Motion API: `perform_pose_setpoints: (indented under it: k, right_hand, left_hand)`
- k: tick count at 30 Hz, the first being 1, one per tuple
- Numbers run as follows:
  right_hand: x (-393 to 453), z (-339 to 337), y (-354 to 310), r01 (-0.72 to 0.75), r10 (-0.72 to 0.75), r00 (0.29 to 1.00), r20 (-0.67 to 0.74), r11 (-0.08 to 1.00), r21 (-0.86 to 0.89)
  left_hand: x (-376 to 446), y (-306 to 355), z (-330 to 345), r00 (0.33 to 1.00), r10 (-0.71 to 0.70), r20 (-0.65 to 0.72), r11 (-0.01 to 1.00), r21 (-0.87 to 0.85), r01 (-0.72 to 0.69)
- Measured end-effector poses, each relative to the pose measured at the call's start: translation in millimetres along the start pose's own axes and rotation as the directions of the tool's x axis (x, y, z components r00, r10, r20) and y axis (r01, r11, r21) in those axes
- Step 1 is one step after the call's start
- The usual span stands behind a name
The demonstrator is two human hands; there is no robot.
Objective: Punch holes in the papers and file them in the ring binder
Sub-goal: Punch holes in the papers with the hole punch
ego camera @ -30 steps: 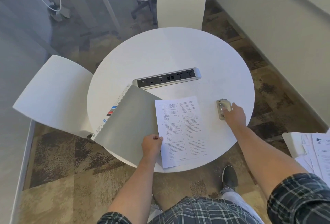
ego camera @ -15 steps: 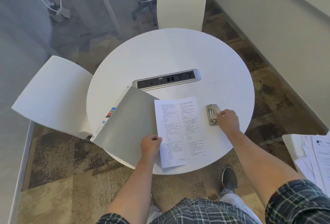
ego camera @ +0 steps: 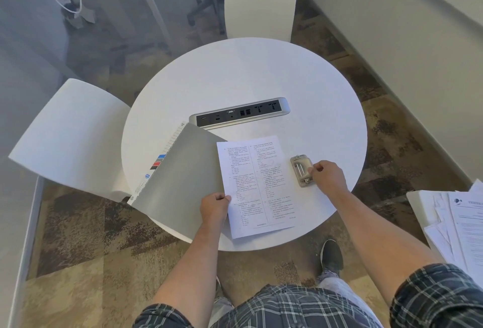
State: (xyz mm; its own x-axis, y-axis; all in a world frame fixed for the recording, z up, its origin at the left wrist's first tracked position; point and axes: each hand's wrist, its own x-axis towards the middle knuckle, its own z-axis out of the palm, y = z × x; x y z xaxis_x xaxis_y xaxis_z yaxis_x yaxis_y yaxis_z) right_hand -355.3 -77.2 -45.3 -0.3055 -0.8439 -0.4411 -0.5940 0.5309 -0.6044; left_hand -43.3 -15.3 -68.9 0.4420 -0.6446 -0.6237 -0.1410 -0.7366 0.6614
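Note:
A printed sheet of paper (ego camera: 257, 183) lies on the round white table (ego camera: 261, 79), its left edge over a closed grey ring binder (ego camera: 180, 170) that juts past the table's left rim. My left hand (ego camera: 214, 206) pinches the sheet's lower left edge. A small metal hole punch (ego camera: 300, 169) rests just right of the sheet. My right hand (ego camera: 328, 174) grips the punch's right side.
A silver power and data strip (ego camera: 239, 112) is set into the table behind the binder. White chairs stand at the far side (ego camera: 260, 0) and the left (ego camera: 70, 136). A loose stack of papers (ego camera: 457, 223) sits on a surface at the right. My shoe (ego camera: 331, 254) shows below the table.
My right hand has slid the hole punch leftward across the table, from near the right rim to just beside the sheet. My left hand and the paper have stayed put.

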Motion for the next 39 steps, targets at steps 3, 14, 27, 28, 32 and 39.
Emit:
perform_pose_setpoints:
  k: [3, 14, 27, 28, 32, 39]
  right_hand:
    - [1, -1, 0, -0.008, 0.008, 1.0, 0.007, 1.0, -0.03]
    - [4, -6, -4, -0.024, 0.026, 0.997, 0.078, 0.999, -0.03]
    - [0, -2, -5, 0.022, -0.02, 0.998, 0.054, 0.999, -0.033]
    - [1, -2, -4, 0.022, -0.02, 0.998, 0.053, 0.999, -0.031]
    - [2, -1, -2, 0.033, -0.03, 0.998, 0.047, 0.998, -0.052]
    - [3, 1, 0, 0.04, -0.039, 0.998, 0.04, 0.998, -0.042]
  left_hand:
    - [1, 1, 1, 1.0, 0.0, 0.001, 1.0, -0.012, 0.0]
    - [3, 2, 7, 1.0, -0.008, 0.006, 1.0, -0.018, 0.008]
    - [4, 0, 15, 1.0, -0.008, -0.001, 0.999, -0.049, 0.008]
    - [4, -1, 15, 1.0, -0.006, 0.001, 0.999, -0.054, 0.006]
    - [5, -6, 12, 0.999, -0.009, -0.035, 0.999, -0.041, 0.008]
    - [5, -7, 7, 0.999, -0.012, -0.036, 0.998, -0.055, 0.01]
